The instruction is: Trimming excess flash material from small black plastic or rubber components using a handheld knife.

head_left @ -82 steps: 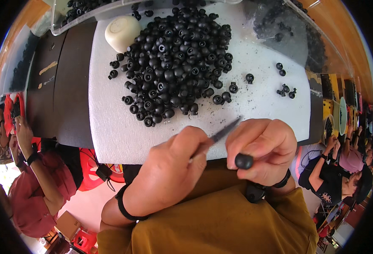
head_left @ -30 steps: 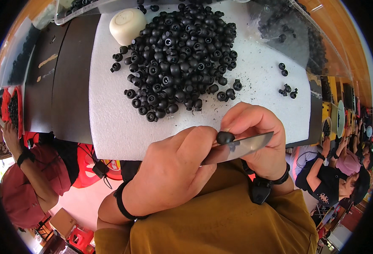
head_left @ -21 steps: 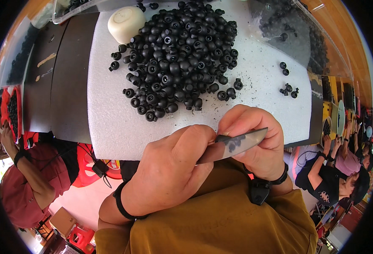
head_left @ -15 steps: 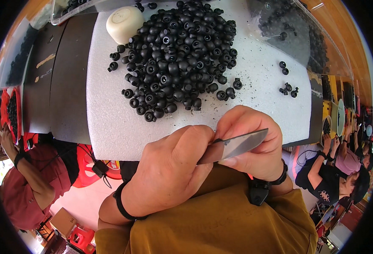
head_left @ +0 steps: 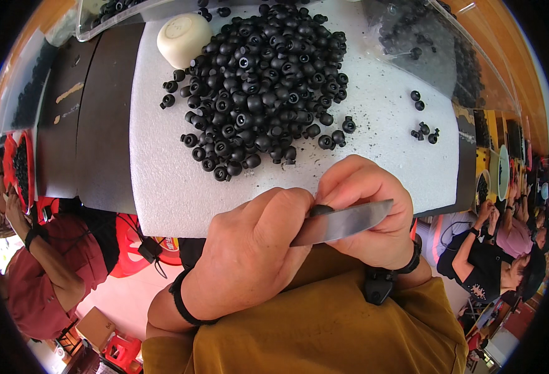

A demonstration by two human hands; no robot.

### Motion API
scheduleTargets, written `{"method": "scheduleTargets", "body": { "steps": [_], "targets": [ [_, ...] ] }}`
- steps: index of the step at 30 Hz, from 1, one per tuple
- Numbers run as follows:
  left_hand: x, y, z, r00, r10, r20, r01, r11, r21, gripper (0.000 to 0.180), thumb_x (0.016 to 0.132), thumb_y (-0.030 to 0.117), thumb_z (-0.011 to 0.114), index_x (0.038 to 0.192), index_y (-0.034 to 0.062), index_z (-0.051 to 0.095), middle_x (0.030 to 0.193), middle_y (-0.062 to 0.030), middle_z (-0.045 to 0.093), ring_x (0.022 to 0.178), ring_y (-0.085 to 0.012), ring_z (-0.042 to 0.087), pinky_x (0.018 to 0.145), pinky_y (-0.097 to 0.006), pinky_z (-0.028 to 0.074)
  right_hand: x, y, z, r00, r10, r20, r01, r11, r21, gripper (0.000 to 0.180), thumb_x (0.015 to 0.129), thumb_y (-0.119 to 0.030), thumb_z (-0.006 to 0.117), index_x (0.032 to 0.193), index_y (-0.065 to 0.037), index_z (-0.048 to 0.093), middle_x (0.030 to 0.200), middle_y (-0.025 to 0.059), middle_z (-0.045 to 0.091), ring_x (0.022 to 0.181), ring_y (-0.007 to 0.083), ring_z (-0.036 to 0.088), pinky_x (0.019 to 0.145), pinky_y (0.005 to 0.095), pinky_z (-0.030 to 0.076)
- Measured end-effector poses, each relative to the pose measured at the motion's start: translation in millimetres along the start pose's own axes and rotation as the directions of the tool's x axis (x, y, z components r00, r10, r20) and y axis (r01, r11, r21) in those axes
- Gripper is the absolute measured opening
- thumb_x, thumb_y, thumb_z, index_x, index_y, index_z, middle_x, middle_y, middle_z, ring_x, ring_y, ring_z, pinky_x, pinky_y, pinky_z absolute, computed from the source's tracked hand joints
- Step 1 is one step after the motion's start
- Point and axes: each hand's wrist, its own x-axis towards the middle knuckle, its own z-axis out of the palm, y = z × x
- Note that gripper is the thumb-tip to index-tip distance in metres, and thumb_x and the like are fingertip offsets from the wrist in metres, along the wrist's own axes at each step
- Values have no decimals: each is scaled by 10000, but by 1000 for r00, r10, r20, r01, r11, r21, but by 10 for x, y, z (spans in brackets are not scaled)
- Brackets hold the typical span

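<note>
**Knife on one black piece, big heap waiting**

Closest to the camera, the left hand (head_left: 249, 255) is wrapped around the handle of a knife (head_left: 343, 222), its fingers closed tight on it, the flat grey steel blade pointing right. The right hand (head_left: 374, 212) has its fingers pinched on a small black rubber piece (head_left: 321, 210), held against the blade's upper edge just off the near rim of the desk.

Beyond the hands lies a white foam sheet (head_left: 162, 187), grainy and speckled with dark crumbs. On its right sits a small cluster of black pieces (head_left: 424, 128), apart from the rest; judging by that, only a few seem dealt with. Farther off, the large heap of black pieces (head_left: 262, 81), round, matte and socket-holed, looks untouched, so most of the work seems left. At the heap's far left stands a cream rounded cup (head_left: 184, 38), smooth and upturned.
</note>
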Motion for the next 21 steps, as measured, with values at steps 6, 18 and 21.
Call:
{"method": "scheduleTargets", "body": {
  "steps": [6,18,21],
  "targets": [
    [1,19,2,1000,-2,-7,2,1000,29,237,770,51,676,932,13,506,722,-111,555,594,-293,574,478,-379,453,-26,2,-35,999,-29,18,30,998,-61,286,752,-19,688,1024,-22,599,991,102,576,904,195,555,809,293,424],
    [-1,85,-43,999,-47,14,45,995,86,171,775,-2,636,917,-6,542,733,-142,592,612,-302,608,534,-342,474,7,-59,-36,989,-139,41,145,951,-273,268,742,7,687,995,-34,607,984,115,606,836,212,600,723,292,474],
    [3,94,-42,999,-51,6,50,995,85,181,770,0,643,921,-3,543,735,-142,594,616,-305,611,536,-341,478,0,-51,-42,985,-167,47,174,937,-302,276,749,4,688,1008,-38,602,981,111,611,794,195,600,660,269,476]
  ]
}}
